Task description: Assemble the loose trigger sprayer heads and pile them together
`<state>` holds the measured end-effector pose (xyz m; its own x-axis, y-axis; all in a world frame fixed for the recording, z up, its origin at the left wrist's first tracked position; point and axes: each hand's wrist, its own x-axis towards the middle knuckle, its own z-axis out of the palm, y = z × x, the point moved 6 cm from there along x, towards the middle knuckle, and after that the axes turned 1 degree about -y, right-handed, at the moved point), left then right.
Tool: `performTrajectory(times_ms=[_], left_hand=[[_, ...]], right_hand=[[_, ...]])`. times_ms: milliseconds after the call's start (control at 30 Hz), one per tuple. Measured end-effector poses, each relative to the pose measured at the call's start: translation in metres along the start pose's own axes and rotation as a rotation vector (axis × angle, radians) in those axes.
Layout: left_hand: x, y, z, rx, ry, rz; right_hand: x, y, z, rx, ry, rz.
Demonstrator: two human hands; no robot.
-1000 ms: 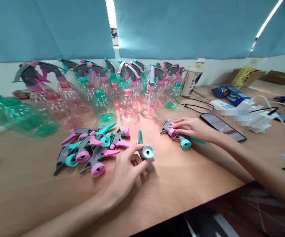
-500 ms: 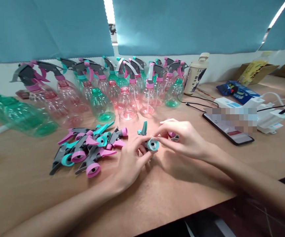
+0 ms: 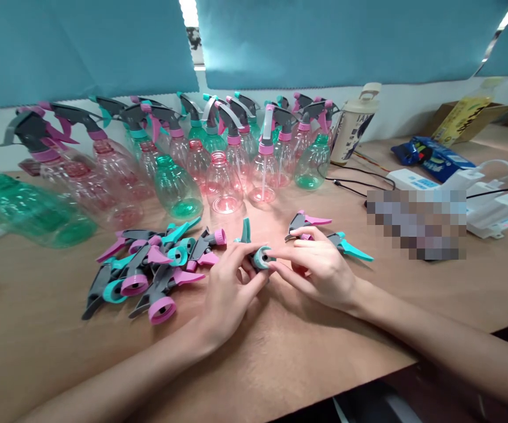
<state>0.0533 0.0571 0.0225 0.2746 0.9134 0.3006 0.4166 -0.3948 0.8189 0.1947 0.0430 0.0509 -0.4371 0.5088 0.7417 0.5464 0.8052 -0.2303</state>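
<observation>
My left hand [image 3: 227, 291] grips a grey spray head with a teal collar [image 3: 259, 257], its teal trigger pointing up. My right hand [image 3: 319, 267] meets it from the right, fingertips pinched at the collar's open end. Just behind my right hand lie two loose spray heads [image 3: 319, 230], one with a pink trigger, one with a teal trigger. A pile of loose spray heads [image 3: 148, 267] in grey, pink and teal lies left of my left hand.
Several clear pink and green spray bottles [image 3: 218, 164] stand along the back of the wooden table [image 3: 37, 346]; some lie on their sides at the left. A lidded cup [image 3: 356, 126], cables, a white power strip [image 3: 478, 197] and snack packets sit at the right.
My right hand left the two spray heads lying on the table and came over to the spray head in my left hand. Both hands now pinch it at the collar.
</observation>
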Motion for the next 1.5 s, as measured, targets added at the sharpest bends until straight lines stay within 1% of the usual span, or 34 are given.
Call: performTrajectory(times_ms=[167,233,367,533,600,667,767,900,1000,1067,1133,1233,1367,1500], left_hand=[[-0.001,0.002,0.001,0.010,-0.009,0.044],[-0.001,0.002,0.001,0.016,-0.024,0.049],[-0.001,-0.002,0.001,0.015,-0.036,0.022],[0.001,-0.007,0.001,-0.018,-0.050,-0.011],[0.002,-0.009,0.002,-0.043,-0.064,-0.037],[0.003,-0.009,0.003,-0.062,-0.092,-0.052],[0.003,-0.011,0.004,-0.076,-0.106,-0.083],[0.003,-0.013,0.004,-0.094,-0.074,-0.146],[0.003,-0.012,0.003,-0.092,-0.059,-0.150],[0.002,-0.012,0.002,-0.079,-0.038,-0.137],[0.001,-0.012,0.001,-0.062,-0.019,-0.116],[-0.001,-0.012,0.000,-0.029,-0.007,-0.070],[-0.001,-0.009,-0.001,-0.019,0.003,-0.031],[0.000,-0.005,0.002,-0.024,-0.047,-0.015]], right_hand=[[-0.005,0.005,0.006,0.112,0.022,0.111],[-0.006,0.006,0.008,0.139,0.011,0.144],[-0.012,0.009,0.017,0.216,-0.065,0.221],[-0.020,0.016,0.033,0.438,-0.193,0.397],[-0.020,0.017,0.037,0.493,-0.225,0.437],[-0.020,0.016,0.039,0.503,-0.237,0.443],[-0.019,0.015,0.036,0.448,-0.232,0.424],[-0.016,0.013,0.026,0.284,-0.213,0.369],[-0.014,0.012,0.017,0.135,-0.180,0.352],[-0.014,0.010,0.015,0.082,-0.161,0.355],[-0.015,0.008,0.016,0.085,-0.159,0.378],[-0.017,0.005,0.020,0.152,-0.169,0.414],[-0.018,0.004,0.027,0.281,-0.184,0.401],[-0.018,0.006,0.029,0.304,-0.198,0.385]])
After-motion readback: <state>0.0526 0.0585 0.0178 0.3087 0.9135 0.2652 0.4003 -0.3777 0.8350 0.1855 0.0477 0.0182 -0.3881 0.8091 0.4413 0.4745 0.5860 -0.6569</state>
